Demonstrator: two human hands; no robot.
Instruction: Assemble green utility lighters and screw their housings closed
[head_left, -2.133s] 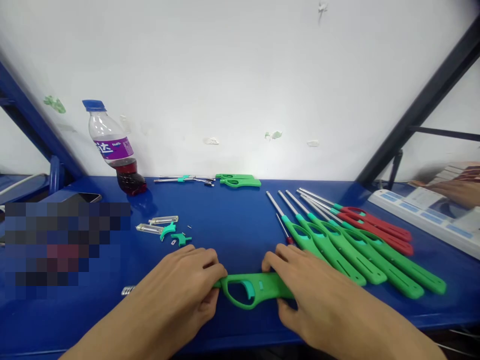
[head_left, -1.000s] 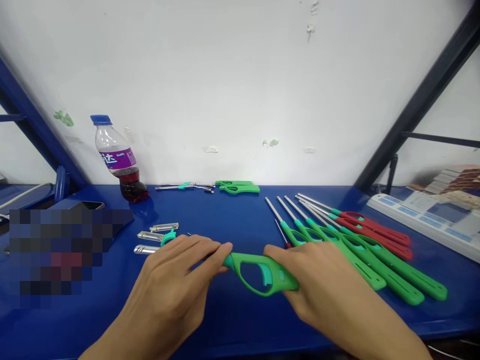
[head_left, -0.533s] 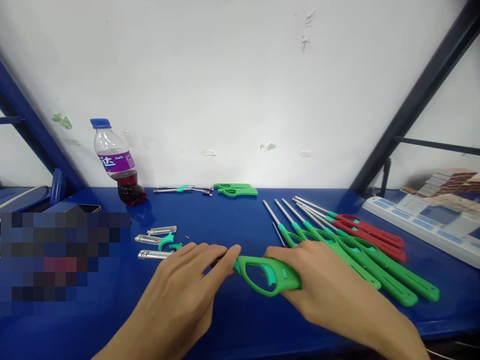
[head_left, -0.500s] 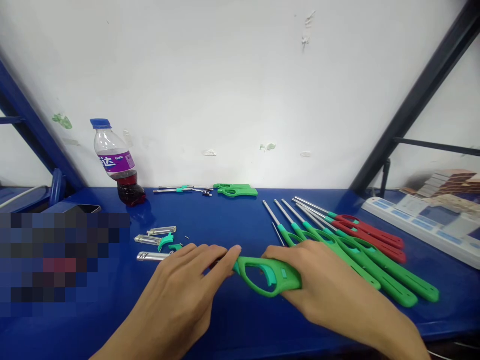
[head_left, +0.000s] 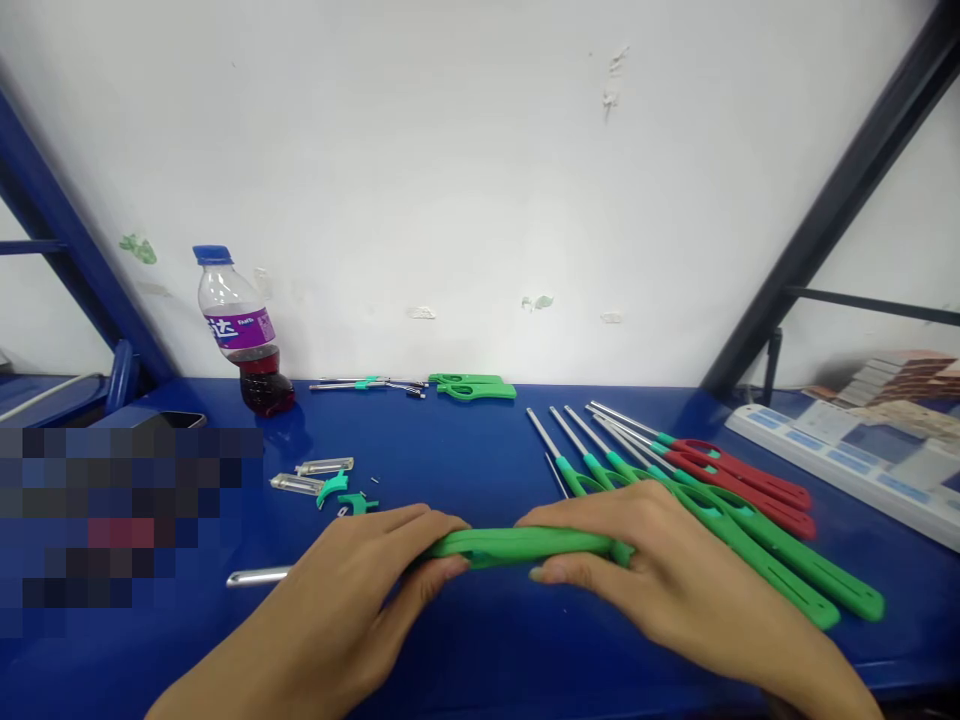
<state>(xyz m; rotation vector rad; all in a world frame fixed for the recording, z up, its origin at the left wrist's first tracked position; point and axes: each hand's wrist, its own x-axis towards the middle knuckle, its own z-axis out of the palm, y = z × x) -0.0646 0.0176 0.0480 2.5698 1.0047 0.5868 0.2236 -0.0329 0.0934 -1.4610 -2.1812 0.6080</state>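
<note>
Both hands grip one green long-nosed gas lighter [head_left: 525, 543], held level and turned edge-on above the blue table. My left hand [head_left: 375, 580] is closed round its front part, and the metal tube pokes out to the left beyond that hand. My right hand [head_left: 637, 570] pinches the handle end between thumb and fingers. Left of the hands lie clear fuel cartridges [head_left: 298, 484] and teal triggers [head_left: 358, 502]. Beside my right hand are several assembled green lighters [head_left: 787, 580], partly covered by it, and red lighters [head_left: 750, 500].
A purple-labelled drink bottle [head_left: 244, 330] stands at the back left. Green handle shells [head_left: 476, 390] and thin metal tubes [head_left: 349, 385] lie along the wall. A white power strip [head_left: 847, 470] runs along the right. A phone [head_left: 184, 420] lies at the left, near a blurred-out patch.
The green lighter has rolled from showing its flat side to showing its narrow edge. Its tube tip now sits lower and further left, and my left thumb has moved beneath the body.
</note>
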